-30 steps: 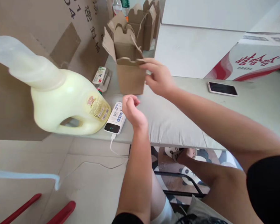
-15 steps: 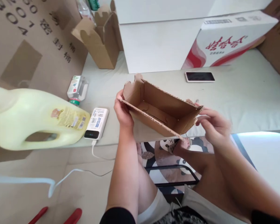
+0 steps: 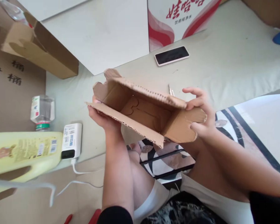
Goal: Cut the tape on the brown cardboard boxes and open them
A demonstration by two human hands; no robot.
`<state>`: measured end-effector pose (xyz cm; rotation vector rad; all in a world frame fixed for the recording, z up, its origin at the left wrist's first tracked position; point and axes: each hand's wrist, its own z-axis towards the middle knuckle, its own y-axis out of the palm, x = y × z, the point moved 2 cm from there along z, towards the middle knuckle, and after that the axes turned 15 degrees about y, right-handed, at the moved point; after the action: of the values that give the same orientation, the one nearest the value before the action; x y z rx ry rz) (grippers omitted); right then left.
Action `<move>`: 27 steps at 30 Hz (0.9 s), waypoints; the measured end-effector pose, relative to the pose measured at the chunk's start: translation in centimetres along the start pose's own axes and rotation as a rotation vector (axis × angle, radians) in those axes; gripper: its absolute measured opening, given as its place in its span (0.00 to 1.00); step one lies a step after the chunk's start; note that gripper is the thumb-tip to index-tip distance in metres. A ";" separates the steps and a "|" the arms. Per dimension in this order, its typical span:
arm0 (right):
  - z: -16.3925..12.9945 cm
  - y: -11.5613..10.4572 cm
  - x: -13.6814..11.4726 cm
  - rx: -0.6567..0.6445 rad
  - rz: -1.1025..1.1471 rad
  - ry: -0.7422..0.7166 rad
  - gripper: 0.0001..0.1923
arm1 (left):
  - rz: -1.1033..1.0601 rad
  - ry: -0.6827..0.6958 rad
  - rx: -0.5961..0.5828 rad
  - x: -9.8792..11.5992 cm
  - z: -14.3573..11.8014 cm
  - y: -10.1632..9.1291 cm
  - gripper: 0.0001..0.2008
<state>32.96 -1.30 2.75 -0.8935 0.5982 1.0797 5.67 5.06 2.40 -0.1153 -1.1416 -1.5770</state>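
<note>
An open-topped brown cardboard box (image 3: 144,115) is held tilted above my lap, its hollow inside facing me and its cut edges ragged. My left hand (image 3: 105,119) grips the left end, with the fingers partly hidden behind the wall. At the right end, my right hand (image 3: 200,110) pinches the notched end flap between thumb and fingers, with the index finger stretched out. Just beyond the box, a small metal object (image 3: 170,90) lies on the pale surface, partly covered; its kind is unclear.
A phone (image 3: 172,56) lies near the white carton with red print (image 3: 182,18). Leftward are a power bank (image 3: 72,140) with a cable, a clear bottle (image 3: 42,112), a yellow jug (image 3: 25,152) and another cardboard box (image 3: 44,49). A large white box (image 3: 107,34) stands behind.
My view has swung, so the surroundings sit further left. The box has tilted, and its right end flap now folds outward with my right hand on it.
</note>
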 end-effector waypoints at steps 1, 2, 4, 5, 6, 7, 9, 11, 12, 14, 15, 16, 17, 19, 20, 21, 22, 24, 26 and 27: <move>0.1 -0.3 0.1 0.005 -0.018 -0.004 0.15 | 0.007 0.001 -0.007 -0.2 -0.1 0.1 0.29; 0.1 -0.6 0.1 0.004 -0.033 0.001 0.17 | 0.013 0.001 -0.017 -0.3 -0.2 0.1 0.30; 0.1 -0.9 0.2 -0.007 -0.061 0.044 0.19 | 0.032 0.005 -0.039 -0.2 -0.3 0.1 0.31; 0.1 -0.9 0.3 -0.008 -0.068 0.073 0.20 | 0.061 0.011 -0.050 -0.1 -0.4 0.0 0.32; 0.0 -0.8 0.4 -0.001 -0.066 0.099 0.22 | 0.103 0.026 -0.056 0.0 -0.4 0.0 0.33; 0.0 -0.6 0.6 0.012 -0.062 0.121 0.24 | 0.153 0.042 -0.062 0.2 -0.5 0.0 0.34; -0.2 -0.1 0.9 0.038 -0.075 0.169 0.25 | 0.248 0.077 -0.066 0.6 -0.5 -0.1 0.32; -0.3 0.6 1.2 0.040 -0.092 0.214 0.25 | 0.303 0.097 -0.079 0.8 -0.6 -0.2 0.28; -0.3 1.0 1.3 0.033 -0.075 0.233 0.26 | 0.335 0.098 -0.089 0.8 -0.6 -0.3 0.26; -0.4 1.8 1.3 -0.002 0.045 0.262 0.29 | 0.422 0.097 -0.099 0.6 -0.5 -0.7 0.22; -0.4 2.1 1.2 -0.027 0.135 0.274 0.31 | 0.468 0.094 -0.098 0.5 -0.5 -0.9 0.21; -0.3 2.3 1.1 -0.047 0.221 0.289 0.33 | 0.510 0.098 -0.095 0.4 -0.4 -1.1 0.20; -0.3 2.5 1.1 -0.056 0.289 0.304 0.32 | 0.541 0.100 -0.095 0.2 -0.4 -1.3 0.20; -0.3 2.6 1.2 -0.059 0.339 0.331 0.24 | 0.564 0.105 -0.106 0.1 -0.3 -1.5 0.20; -0.3 2.7 1.3 -0.050 0.335 0.344 0.18 | 0.566 0.105 -0.115 0.1 -0.2 -1.6 0.20; -0.3 2.6 1.5 -0.042 0.324 0.358 0.15 | 0.565 0.106 -0.124 0.1 -0.2 -1.6 0.20; -0.3 2.7 1.6 -0.043 0.316 0.370 0.15 | 0.562 0.103 -0.133 0.2 -0.1 -1.6 0.21; -0.3 2.7 1.7 -0.046 0.320 0.386 0.20 | 0.552 0.090 -0.151 0.2 -0.1 -1.6 0.22; -0.4 2.7 1.7 -0.050 0.330 0.395 0.22 | 0.541 0.080 -0.173 0.2 -0.1 -1.6 0.23; -0.4 2.7 1.7 -0.056 0.329 0.399 0.22 | 0.536 0.078 -0.183 0.2 0.0 -1.6 0.22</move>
<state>31.06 -0.26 0.33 -1.0953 1.0790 1.2238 4.35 4.72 1.59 -0.4407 -0.8146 -1.1883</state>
